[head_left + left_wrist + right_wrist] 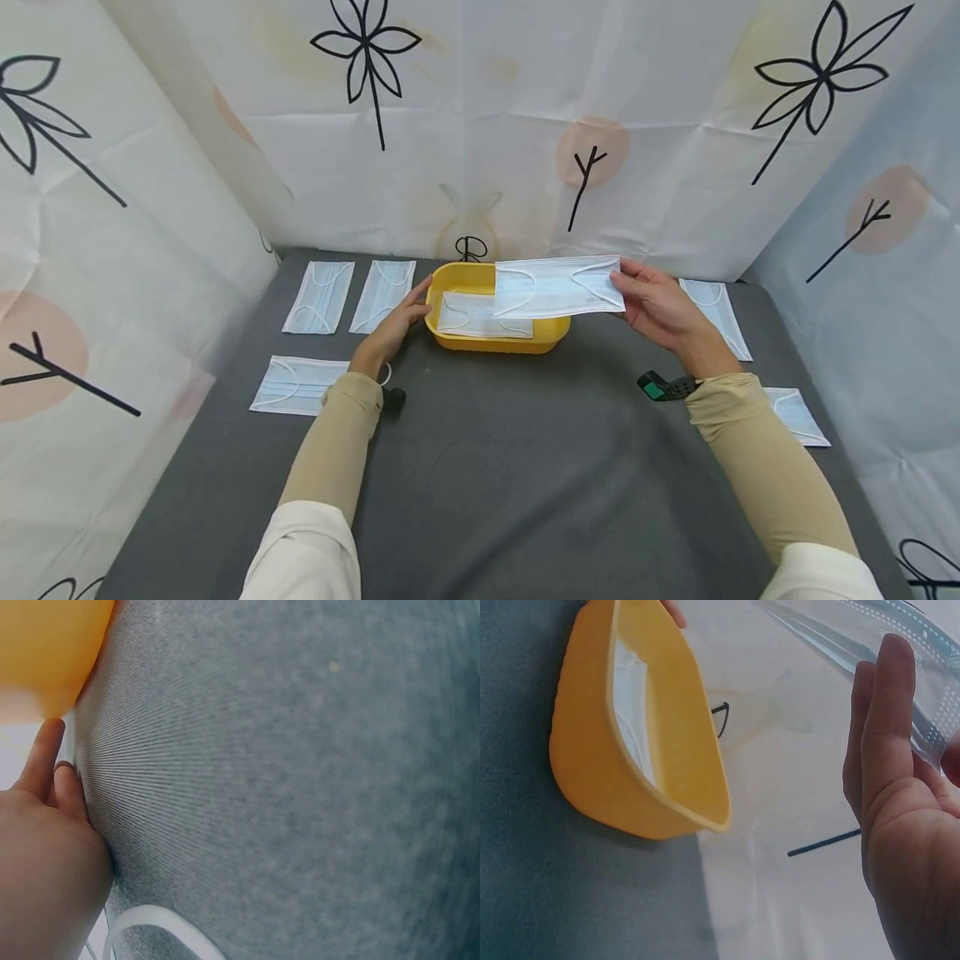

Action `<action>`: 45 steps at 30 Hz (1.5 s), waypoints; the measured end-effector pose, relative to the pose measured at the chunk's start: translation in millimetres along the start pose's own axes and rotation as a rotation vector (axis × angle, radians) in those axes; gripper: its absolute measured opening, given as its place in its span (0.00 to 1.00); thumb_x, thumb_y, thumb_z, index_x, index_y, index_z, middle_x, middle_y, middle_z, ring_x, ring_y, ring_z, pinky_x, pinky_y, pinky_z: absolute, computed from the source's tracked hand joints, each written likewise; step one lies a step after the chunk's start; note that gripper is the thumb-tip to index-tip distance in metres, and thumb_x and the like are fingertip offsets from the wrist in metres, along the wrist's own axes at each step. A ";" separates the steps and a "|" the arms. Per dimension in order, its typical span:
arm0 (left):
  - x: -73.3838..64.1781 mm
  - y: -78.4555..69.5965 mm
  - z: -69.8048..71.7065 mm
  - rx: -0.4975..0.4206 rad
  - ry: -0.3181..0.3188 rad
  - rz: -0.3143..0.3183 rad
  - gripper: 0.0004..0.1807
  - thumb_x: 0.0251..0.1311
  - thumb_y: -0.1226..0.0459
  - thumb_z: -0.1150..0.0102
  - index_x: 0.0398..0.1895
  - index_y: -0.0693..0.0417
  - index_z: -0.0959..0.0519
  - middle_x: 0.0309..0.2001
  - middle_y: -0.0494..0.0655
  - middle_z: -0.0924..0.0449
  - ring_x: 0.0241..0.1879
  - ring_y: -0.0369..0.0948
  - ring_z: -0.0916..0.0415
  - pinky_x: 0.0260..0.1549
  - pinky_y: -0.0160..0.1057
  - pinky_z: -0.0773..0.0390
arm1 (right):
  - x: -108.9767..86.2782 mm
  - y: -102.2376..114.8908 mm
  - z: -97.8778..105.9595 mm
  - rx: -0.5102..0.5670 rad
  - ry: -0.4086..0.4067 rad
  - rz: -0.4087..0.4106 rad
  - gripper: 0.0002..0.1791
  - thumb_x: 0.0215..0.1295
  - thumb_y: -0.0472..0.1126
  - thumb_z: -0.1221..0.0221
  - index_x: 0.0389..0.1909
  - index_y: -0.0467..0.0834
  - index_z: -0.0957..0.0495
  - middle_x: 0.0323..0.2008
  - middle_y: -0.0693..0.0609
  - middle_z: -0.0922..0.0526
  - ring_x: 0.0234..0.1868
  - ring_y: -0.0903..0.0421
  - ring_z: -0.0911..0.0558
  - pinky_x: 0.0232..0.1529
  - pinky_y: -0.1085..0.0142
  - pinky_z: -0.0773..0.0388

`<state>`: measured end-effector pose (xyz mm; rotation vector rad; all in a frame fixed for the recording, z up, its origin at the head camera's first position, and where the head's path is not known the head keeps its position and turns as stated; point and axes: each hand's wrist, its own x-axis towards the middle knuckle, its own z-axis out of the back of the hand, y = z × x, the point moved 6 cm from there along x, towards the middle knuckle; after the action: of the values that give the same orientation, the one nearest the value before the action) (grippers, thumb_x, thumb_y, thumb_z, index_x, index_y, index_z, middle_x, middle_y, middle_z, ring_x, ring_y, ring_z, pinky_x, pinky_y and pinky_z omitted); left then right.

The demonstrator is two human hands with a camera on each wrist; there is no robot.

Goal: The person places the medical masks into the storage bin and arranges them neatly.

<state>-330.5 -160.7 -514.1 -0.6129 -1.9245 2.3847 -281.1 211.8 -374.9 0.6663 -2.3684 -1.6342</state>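
Note:
My right hand (662, 307) pinches a light blue face mask (557, 287) by its right end, thumb in front. The mask is held out flat over the right part of a yellow plastic basin (498, 343) and hides some of it. Inside the basin lies another face mask (474, 323), its ear loops showing. My left hand (396, 327) is at the basin's left side with fingers extended; in the left wrist view a fingertip (52, 731) meets the yellow wall (56, 645). The right wrist view shows the held mask (832, 645) above the fingers, apart from the basin.
On the grey table (487, 467), masks lie at the left: one at far left (318, 297), one beside it (384, 296), and one nearer (292, 385), partly behind the left forearm. Two more masks (716, 312) (797, 417) lie at the right. Patterned white curtains (480, 150) enclose the table.

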 end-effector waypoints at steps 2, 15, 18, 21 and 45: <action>0.0 -0.5 -0.2 -0.006 0.000 0.003 0.35 0.75 0.53 0.54 0.80 0.19 0.52 0.80 0.48 0.45 0.81 0.47 0.54 0.81 0.54 0.61 | 4.9 -0.8 -2.6 -0.011 -0.026 -0.023 0.38 0.80 0.38 0.52 0.81 0.34 0.61 0.62 0.50 0.27 0.52 0.62 0.15 0.52 0.69 0.17; -0.3 -0.1 0.2 -0.033 0.007 0.010 0.34 0.77 0.55 0.56 0.81 0.20 0.51 0.78 0.52 0.43 0.81 0.49 0.52 0.81 0.55 0.60 | 38.6 -12.0 -19.9 -0.068 -0.104 -0.109 0.34 0.80 0.39 0.53 0.81 0.39 0.52 0.67 0.47 0.31 0.51 0.61 0.16 0.51 0.70 0.17; -1.2 -2.7 -0.5 -0.041 0.010 0.016 0.34 0.78 0.55 0.56 0.81 0.22 0.52 0.79 0.53 0.44 0.81 0.49 0.53 0.81 0.54 0.61 | 46.5 -16.3 -23.4 -0.078 -0.111 -0.124 0.33 0.81 0.39 0.55 0.81 0.39 0.53 0.71 0.44 0.34 0.51 0.62 0.16 0.50 0.70 0.16; -5.1 -9.4 -2.2 -0.058 0.025 0.021 0.35 0.78 0.56 0.56 0.82 0.25 0.53 0.80 0.55 0.45 0.82 0.50 0.54 0.81 0.54 0.62 | 54.5 -20.0 -26.8 -0.098 -0.121 -0.133 0.32 0.82 0.38 0.56 0.81 0.39 0.53 0.75 0.40 0.39 0.51 0.61 0.17 0.49 0.69 0.16; 1.3 -1.3 -1.2 -0.045 0.005 0.014 0.34 0.76 0.53 0.55 0.81 0.22 0.50 0.80 0.53 0.45 0.82 0.48 0.54 0.82 0.54 0.63 | 100.8 -44.9 -54.9 -0.179 -0.141 -0.172 0.27 0.82 0.36 0.58 0.78 0.35 0.45 0.68 0.37 0.32 0.45 0.57 0.17 0.43 0.69 0.14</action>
<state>-331.7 -158.9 -513.5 -0.6365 -1.9839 2.3510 -336.6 106.2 -405.5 0.7608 -2.2744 -1.9994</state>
